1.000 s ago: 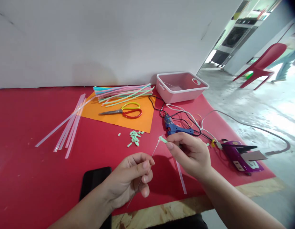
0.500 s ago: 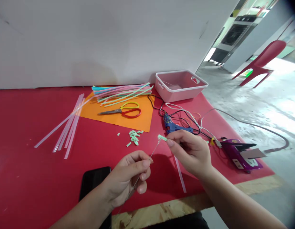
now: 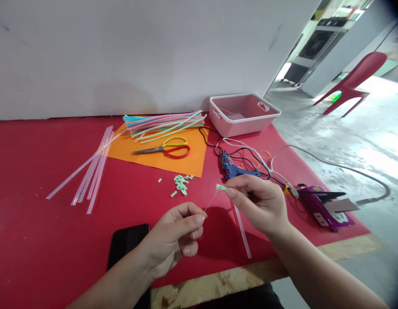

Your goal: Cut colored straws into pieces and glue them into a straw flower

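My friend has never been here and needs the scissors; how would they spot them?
On the red table lies an orange sheet. The scissors lie on it, just nearer than the coloured sticks. Only they have looped handles, one yellow, one red.

Both hands (image 3: pixel 220 219) raised (fingertips pinched)

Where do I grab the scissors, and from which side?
I'd pinch the scissors across the red loop and yellow loop, coming down from above on the near right. They lie flat on the orange sheet with the blades pointing left, so that approach should stay away from the tips and the striped bundle just beyond.
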Available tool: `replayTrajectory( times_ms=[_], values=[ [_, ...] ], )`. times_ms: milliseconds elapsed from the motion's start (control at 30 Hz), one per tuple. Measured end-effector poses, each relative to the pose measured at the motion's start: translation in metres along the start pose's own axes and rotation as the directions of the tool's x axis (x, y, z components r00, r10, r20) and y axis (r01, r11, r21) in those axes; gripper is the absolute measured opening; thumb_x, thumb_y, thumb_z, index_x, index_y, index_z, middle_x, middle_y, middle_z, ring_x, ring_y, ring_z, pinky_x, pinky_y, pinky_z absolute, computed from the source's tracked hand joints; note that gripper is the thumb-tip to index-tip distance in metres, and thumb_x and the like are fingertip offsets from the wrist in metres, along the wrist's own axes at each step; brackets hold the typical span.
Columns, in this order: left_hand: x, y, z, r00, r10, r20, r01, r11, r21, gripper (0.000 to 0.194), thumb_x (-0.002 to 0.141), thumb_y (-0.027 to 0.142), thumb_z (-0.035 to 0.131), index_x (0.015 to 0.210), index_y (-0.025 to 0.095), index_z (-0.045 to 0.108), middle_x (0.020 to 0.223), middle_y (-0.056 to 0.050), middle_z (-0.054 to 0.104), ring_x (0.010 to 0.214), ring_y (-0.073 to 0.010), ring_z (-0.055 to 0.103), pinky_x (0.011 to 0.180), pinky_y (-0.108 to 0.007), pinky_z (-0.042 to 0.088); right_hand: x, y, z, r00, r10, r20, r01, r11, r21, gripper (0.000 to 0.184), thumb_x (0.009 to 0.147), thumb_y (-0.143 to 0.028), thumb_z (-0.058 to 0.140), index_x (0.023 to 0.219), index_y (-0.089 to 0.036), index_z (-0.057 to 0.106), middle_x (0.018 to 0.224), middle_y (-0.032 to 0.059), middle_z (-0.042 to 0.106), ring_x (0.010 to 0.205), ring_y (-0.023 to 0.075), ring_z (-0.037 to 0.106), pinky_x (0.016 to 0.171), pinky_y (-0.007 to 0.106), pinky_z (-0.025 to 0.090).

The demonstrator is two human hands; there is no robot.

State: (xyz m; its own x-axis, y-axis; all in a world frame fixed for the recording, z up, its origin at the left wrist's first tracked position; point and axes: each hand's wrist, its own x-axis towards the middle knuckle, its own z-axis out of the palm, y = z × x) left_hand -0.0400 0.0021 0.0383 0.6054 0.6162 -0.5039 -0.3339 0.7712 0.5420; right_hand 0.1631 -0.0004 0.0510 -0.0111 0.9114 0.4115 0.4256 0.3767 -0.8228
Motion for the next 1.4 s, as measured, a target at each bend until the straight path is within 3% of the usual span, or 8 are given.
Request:
replayTrajectory(
  times_ms=[267, 367, 467, 633, 733, 1033, 1233, 1400],
  values=[
    [0.0, -0.001, 0.0, 1.0, -0.007, -0.011, 0.007, 1.0, -0.015, 0.024, 0.067, 0.024, 0.081, 0.073, 0.016, 0.06, 0.061, 0.004, 0.044, 0.049, -0.0032, 0.035, 0.036, -0.011, 0.024, 0.007, -0.002, -0.001, 0.989, 0.127, 0.08, -0.141, 0.966, 0.217, 0.008, 0.085, -0.025, 0.065, 0.081, -0.018, 0.067, 0.073, 0.0009, 0.061, 0.061, 0.0103, 0.053, 0.054, 0.023, 0.043],
    [0.0, 0.0, 0.001, 1.0, -0.018, 0.007, 0.018, 1.0, -0.009, 0.023, 0.068, 0.025, 0.081, 0.074, 0.016, 0.061, 0.058, 0.004, 0.045, 0.049, -0.0036, 0.034, 0.037, -0.011, 0.025, 0.008, 0.002, -0.004, 0.978, 0.137, 0.158, -0.181, 0.934, 0.307, 0.007, 0.086, -0.024, 0.065, 0.086, -0.02, 0.07, 0.083, 0.0023, 0.062, 0.072, 0.0119, 0.057, 0.063, 0.025, 0.047],
    [-0.001, 0.0, 0.002, 0.999, -0.029, 0.021, 0.029, 1.0, -0.001, 0.024, 0.067, 0.026, 0.082, 0.073, 0.016, 0.062, 0.054, 0.004, 0.045, 0.048, -0.004, 0.033, 0.036, -0.01, 0.026, 0.007, 0.005, -0.005, 0.957, 0.183, 0.225, -0.261, 0.882, 0.393, 0.01, 0.085, -0.023, 0.067, 0.094, -0.022, 0.072, 0.085, 0.0014, 0.062, 0.069, 0.0098, 0.056, 0.06, 0.023, 0.047],
    [-0.001, 0.001, 0.002, 0.999, -0.032, 0.032, 0.032, 1.0, 0.0, 0.023, 0.068, 0.026, 0.081, 0.074, 0.015, 0.062, 0.053, 0.005, 0.045, 0.048, -0.0036, 0.032, 0.036, -0.01, 0.026, 0.007, 0.006, -0.006, 0.946, 0.26, 0.194, -0.323, 0.807, 0.494, 0.011, 0.083, -0.024, 0.069, 0.094, -0.022, 0.07, 0.086, 0.0007, 0.063, 0.071, 0.009, 0.057, 0.062, 0.02, 0.048],
    [-0.002, 0.002, 0.002, 0.999, -0.04, 0.035, 0.04, 0.999, -0.005, 0.023, 0.068, 0.026, 0.082, 0.074, 0.016, 0.062, 0.052, 0.004, 0.046, 0.047, -0.0033, 0.032, 0.036, -0.009, 0.026, 0.009, 0.004, -0.009, 0.938, 0.238, 0.25, -0.332, 0.821, 0.464, 0.018, 0.081, -0.023, 0.071, 0.098, -0.022, 0.068, 0.091, 0.0019, 0.065, 0.077, 0.0106, 0.06, 0.068, 0.021, 0.051],
    [0.0, 0.0, 0.001, 1.0, -0.014, 0.01, 0.014, 1.0, -0.02, 0.021, 0.065, 0.023, 0.083, 0.074, 0.016, 0.066, 0.056, 0.004, 0.047, 0.049, -0.0039, 0.036, 0.035, -0.009, 0.027, 0.009, 0.002, -0.011, 0.975, 0.122, 0.185, -0.16, 0.965, 0.208, 0.01, 0.085, -0.022, 0.067, 0.094, -0.02, 0.07, 0.087, 0.0025, 0.067, 0.077, 0.0123, 0.063, 0.067, 0.024, 0.053],
    [-0.001, 0.001, 0.002, 1.0, 0.0, 0.003, 0.0, 1.0, 0.011, 0.024, 0.064, 0.025, 0.084, 0.073, 0.016, 0.064, 0.052, 0.004, 0.047, 0.048, -0.0039, 0.035, 0.035, -0.009, 0.026, 0.009, 0.002, -0.01, 0.998, -0.062, 0.031, 0.06, 0.997, 0.054, 0.011, 0.087, -0.014, 0.062, 0.095, -0.02, 0.068, 0.088, 0.0027, 0.066, 0.078, 0.0126, 0.062, 0.063, 0.025, 0.051],
    [0.0, 0.0, 0.003, 0.999, 0.028, -0.023, -0.027, 0.999, 0.038, 0.026, 0.064, 0.027, 0.084, 0.072, 0.017, 0.062, 0.052, 0.005, 0.048, 0.046, -0.0028, 0.034, 0.036, -0.009, 0.026, 0.007, -0.001, -0.01, 0.972, -0.225, -0.068, 0.218, 0.971, -0.095, 0.018, 0.082, -0.005, 0.064, 0.094, -0.019, 0.068, 0.086, 0.0022, 0.067, 0.078, 0.0124, 0.063, 0.066, 0.025, 0.052]
  ],
)
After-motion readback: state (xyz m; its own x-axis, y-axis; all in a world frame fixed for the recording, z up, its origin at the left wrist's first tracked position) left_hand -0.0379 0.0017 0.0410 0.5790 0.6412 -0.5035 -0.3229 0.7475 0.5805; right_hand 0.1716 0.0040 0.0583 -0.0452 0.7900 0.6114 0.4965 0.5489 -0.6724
